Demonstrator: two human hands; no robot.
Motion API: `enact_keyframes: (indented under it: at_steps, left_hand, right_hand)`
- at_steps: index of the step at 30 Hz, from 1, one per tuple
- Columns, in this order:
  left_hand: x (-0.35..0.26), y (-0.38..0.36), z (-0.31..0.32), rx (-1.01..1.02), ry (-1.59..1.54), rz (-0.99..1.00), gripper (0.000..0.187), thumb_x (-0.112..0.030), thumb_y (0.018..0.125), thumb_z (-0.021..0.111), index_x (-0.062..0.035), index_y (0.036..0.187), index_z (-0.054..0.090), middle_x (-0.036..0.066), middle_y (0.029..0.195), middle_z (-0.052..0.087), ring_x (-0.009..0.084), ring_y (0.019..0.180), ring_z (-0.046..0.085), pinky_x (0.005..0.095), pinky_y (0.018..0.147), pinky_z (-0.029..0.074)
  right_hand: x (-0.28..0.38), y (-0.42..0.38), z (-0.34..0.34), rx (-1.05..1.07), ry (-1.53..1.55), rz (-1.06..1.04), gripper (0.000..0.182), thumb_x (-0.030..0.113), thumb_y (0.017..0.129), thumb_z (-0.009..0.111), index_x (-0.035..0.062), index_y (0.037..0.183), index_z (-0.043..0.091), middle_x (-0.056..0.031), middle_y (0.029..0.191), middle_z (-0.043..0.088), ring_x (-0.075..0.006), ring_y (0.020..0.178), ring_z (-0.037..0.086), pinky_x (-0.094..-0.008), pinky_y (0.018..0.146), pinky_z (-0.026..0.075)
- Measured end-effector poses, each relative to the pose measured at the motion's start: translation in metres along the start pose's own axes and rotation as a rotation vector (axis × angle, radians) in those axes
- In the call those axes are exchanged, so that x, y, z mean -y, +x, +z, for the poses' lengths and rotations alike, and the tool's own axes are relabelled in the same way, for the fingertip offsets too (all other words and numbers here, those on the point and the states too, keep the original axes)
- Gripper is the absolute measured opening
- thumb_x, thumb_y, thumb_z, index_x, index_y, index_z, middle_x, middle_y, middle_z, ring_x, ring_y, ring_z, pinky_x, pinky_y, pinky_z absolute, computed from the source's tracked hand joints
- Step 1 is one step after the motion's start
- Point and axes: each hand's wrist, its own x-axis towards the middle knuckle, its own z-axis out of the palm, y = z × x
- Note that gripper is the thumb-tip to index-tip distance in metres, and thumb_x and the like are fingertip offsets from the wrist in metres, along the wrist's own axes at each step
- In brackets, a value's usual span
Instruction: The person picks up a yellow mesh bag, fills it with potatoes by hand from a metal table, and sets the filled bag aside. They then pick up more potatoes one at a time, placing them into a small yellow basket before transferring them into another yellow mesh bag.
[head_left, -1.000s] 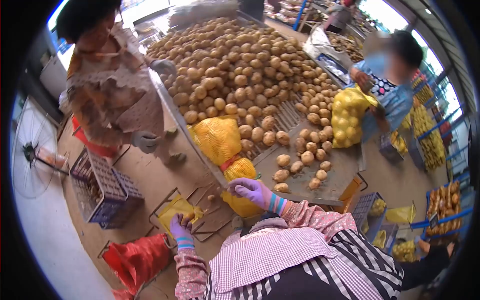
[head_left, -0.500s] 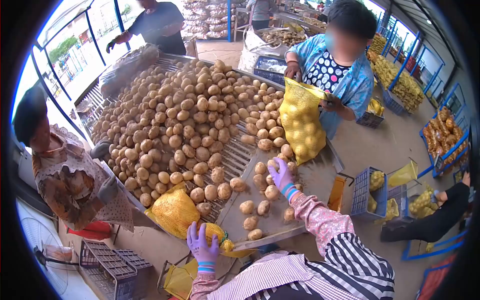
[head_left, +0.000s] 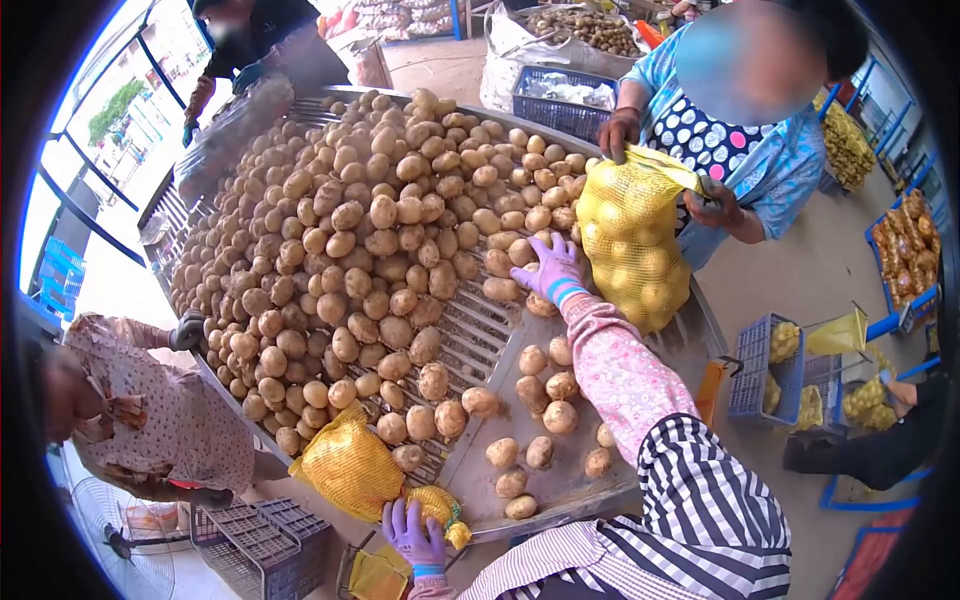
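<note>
One right hand (head_left: 553, 268), fingers spread, has reached farther, to potatoes (head_left: 502, 289); left hand (head_left: 412, 537), fingers apart, stays beside a tied yellow bag (head_left: 348, 465).

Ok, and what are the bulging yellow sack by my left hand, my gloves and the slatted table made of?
Yellow sack: likely plastic mesh, slightly shiny, with a fine net weave showing.
Purple gloves: probably stretchy knit, matte, fitting closely; any coating is unclear.
Slatted table: apparently bare metal, dull grey, with thin straight slats.
</note>
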Motion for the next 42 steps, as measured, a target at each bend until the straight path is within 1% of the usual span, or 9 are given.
enact_keyframes:
  at_steps: [8,22,24,27,29,33,36,38,42]
  left_hand:
    - [0.003,-0.001,0.007,-0.022,0.051,0.033,0.040,-0.032,0.097,0.056,-0.0061,0.127,0.062,0.020,0.136,0.057,0.0462,0.130,0.048,0.0589,0.110,0.037]
    - [-0.062,0.021,-0.035,-0.225,-0.301,0.144,0.045,-0.008,0.087,0.068,-0.0035,0.131,0.061,0.018,0.139,0.058,0.0420,0.128,0.054,0.0526,0.110,0.041]
    - [-0.074,0.023,-0.036,-0.167,-0.378,0.144,0.050,-0.005,0.085,0.068,-0.0033,0.134,0.059,0.020,0.135,0.060,0.0406,0.123,0.059,0.0494,0.105,0.046]
    - [-0.091,0.033,-0.019,0.302,-0.780,0.103,0.047,-0.007,0.092,0.066,-0.0027,0.139,0.056,0.020,0.133,0.062,0.0364,0.124,0.059,0.0441,0.100,0.051]
    - [-0.117,0.046,0.000,0.431,-1.359,-0.435,0.047,-0.017,0.103,0.060,-0.0042,0.146,0.048,0.017,0.135,0.060,0.0327,0.126,0.059,0.0422,0.098,0.054]
    - [-0.122,0.061,0.023,0.390,-1.856,-0.875,0.053,-0.030,0.107,0.055,-0.0085,0.152,0.038,0.015,0.133,0.059,0.0301,0.129,0.058,0.0483,0.103,0.055]
    - [-0.093,0.044,0.049,0.431,-1.978,-0.915,0.050,-0.028,0.105,0.058,-0.0079,0.148,0.043,0.013,0.126,0.060,0.0313,0.124,0.060,0.0498,0.100,0.056]
    - [-0.081,0.035,0.054,0.390,-1.944,-0.965,0.043,-0.029,0.104,0.059,-0.0118,0.142,0.048,0.012,0.120,0.061,0.0317,0.112,0.064,0.0525,0.090,0.060]
    - [-0.084,0.042,0.044,0.373,-1.917,-1.077,0.030,-0.035,0.106,0.054,-0.0194,0.131,0.054,0.012,0.113,0.063,0.0301,0.098,0.067,0.0515,0.073,0.061]
  right_hand:
    - [-0.018,-0.134,0.001,0.097,-0.103,-0.416,0.080,0.054,0.081,0.077,0.0241,0.150,0.049,-0.0128,0.160,0.037,-0.0418,0.143,0.036,-0.0537,0.116,0.035]
    - [-0.024,-0.220,0.015,0.278,0.238,-0.137,0.068,0.046,0.086,0.077,0.0094,0.139,0.055,-0.0217,0.132,0.060,-0.0400,0.122,0.058,-0.0477,0.106,0.047]
    - [-0.021,-0.236,0.012,0.233,0.387,-0.171,0.066,0.046,0.088,0.076,0.0081,0.138,0.055,-0.0222,0.132,0.060,-0.0396,0.121,0.059,-0.0465,0.104,0.048]
    - [-0.008,-0.264,0.010,0.225,0.612,-0.252,0.062,0.047,0.092,0.072,0.0063,0.136,0.056,-0.0232,0.130,0.061,-0.0387,0.119,0.061,-0.0447,0.101,0.050]
    - [0.016,-0.285,0.006,0.226,0.732,-0.357,0.055,0.046,0.098,0.066,0.0044,0.132,0.056,-0.0239,0.125,0.064,-0.0400,0.115,0.064,-0.0447,0.098,0.051]
    - [0.043,-0.319,0.013,0.300,0.631,-0.425,0.039,0.039,0.101,0.062,0.0086,0.125,0.060,-0.0211,0.116,0.068,-0.0436,0.108,0.064,-0.0491,0.090,0.053]
    - [0.036,-0.316,0.016,0.412,0.583,-0.469,0.027,0.030,0.100,0.062,0.0079,0.116,0.066,-0.0195,0.109,0.070,-0.0390,0.097,0.069,-0.0446,0.087,0.055]
    - [0.024,-0.288,0.004,0.330,0.532,-0.220,0.024,0.029,0.096,0.066,0.0116,0.113,0.067,-0.0156,0.114,0.069,-0.0399,0.107,0.065,-0.0484,0.090,0.053]
    - [-0.003,-0.194,0.009,-0.164,0.364,-0.278,0.040,0.020,0.088,0.073,0.0142,0.126,0.063,-0.0147,0.129,0.063,-0.0374,0.123,0.057,-0.0455,0.106,0.047]
